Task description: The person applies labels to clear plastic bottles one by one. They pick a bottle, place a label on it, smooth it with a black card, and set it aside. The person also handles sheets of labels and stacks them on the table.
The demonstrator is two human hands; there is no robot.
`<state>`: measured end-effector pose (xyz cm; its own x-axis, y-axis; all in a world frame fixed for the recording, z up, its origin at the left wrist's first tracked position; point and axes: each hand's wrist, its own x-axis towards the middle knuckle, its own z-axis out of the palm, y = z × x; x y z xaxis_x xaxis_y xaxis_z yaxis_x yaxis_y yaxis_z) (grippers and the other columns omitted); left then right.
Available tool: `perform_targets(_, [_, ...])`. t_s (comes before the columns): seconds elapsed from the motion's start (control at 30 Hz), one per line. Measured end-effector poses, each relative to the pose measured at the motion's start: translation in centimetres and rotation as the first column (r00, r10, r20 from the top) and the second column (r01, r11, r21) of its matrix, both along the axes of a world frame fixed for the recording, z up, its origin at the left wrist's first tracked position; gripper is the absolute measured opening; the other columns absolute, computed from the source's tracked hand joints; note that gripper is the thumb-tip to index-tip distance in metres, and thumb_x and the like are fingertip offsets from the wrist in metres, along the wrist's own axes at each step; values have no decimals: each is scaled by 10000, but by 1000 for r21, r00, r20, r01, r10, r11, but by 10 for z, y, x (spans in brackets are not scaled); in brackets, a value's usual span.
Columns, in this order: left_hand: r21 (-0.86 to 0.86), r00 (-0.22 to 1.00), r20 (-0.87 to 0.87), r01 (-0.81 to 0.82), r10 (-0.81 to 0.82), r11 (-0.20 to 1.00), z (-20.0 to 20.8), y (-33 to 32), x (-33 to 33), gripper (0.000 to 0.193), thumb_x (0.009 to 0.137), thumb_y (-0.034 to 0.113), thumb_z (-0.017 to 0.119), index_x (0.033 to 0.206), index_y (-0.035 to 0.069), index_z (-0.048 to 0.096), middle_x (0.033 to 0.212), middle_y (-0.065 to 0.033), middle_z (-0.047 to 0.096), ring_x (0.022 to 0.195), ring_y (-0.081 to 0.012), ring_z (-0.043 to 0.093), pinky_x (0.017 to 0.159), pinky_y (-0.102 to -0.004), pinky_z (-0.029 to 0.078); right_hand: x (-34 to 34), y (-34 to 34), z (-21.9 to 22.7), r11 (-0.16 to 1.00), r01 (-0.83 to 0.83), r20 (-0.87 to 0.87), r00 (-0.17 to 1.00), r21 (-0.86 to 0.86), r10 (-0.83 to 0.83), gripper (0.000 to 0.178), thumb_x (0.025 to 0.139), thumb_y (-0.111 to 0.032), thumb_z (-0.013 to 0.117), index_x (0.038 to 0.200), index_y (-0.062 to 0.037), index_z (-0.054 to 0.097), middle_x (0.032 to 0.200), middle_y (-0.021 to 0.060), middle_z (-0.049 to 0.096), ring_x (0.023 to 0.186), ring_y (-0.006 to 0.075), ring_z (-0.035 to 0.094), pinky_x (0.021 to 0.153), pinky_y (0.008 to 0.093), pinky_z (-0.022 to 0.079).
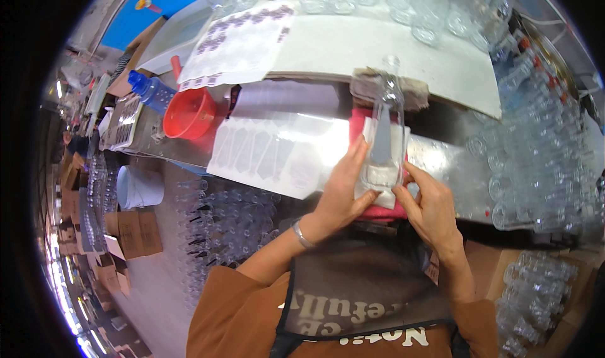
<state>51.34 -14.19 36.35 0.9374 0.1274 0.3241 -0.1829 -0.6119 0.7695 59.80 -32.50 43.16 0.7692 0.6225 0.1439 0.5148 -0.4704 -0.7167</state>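
Note:
A clear glass bottle lies neck away from me, with a grey kite-shaped patch on its side. Under it are white cloth or paper and a pink cloth; its neck end rests over a worn, pale block. My left hand grips the bottle's left side, fingers along the glass and thumb near the base. On the lower right edge, the thumb and forefinger of my right hand are closed at the bottle's base corner.
Left of the bottle lies a sheet of grey decals. Beyond it are a printed sheet, a red bucket and a blue bottle. Many glass bottles crowd the right; others stand lower left. A white bucket sits near cartons.

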Motion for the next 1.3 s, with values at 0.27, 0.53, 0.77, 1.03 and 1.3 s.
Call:
perform_targets(0.27, [196,961,207,-223,182,955,45,116,49,846,838,156,767,1513,-48,299,1550,-263,347,1452,-372,332,1181,-429,280,22,-26,-17,984,169,-154,975,55,-159,333,874,-103,701,1178,23,652,805,94,698,483,96,485,493,278,409])
perform_targets(0.53, [589,817,15,-473,576,656,44,320,166,787,955,522,533,1491,-28,360,1559,-225,350,1449,-358,323,1168,-546,229,30,-10,-15,982,163,-112,982,92,-153,276,878,-85,689,1127,33,674,793,84,686,484,72,475,482,262,388])
perform_targets(0.77, [670,784,-181,-344,594,658,53,317,184,681,948,517,514,1378,-12,501,1477,-195,466,1438,-353,335,1175,-613,155,31,-7,-18,985,140,-64,989,102,-134,269,874,-75,686,1121,33,676,790,83,682,498,73,488,497,257,398])
perform_targets(1.03, [763,845,-35,-322,534,561,59,243,64,615,949,442,581,1368,-3,518,1391,-225,536,1373,-389,416,1120,-561,294,27,-31,-34,976,192,-113,977,100,-181,262,881,-76,684,1124,23,680,815,64,673,510,71,485,508,250,400])
perform_targets(1.3, [734,906,205,-393,371,554,27,286,50,496,843,119,693,1309,7,565,1382,-156,562,1278,-324,519,1063,-436,411,16,-15,-19,985,73,-89,994,158,-60,347,855,-46,707,1194,7,655,866,74,700,507,70,475,502,248,407])
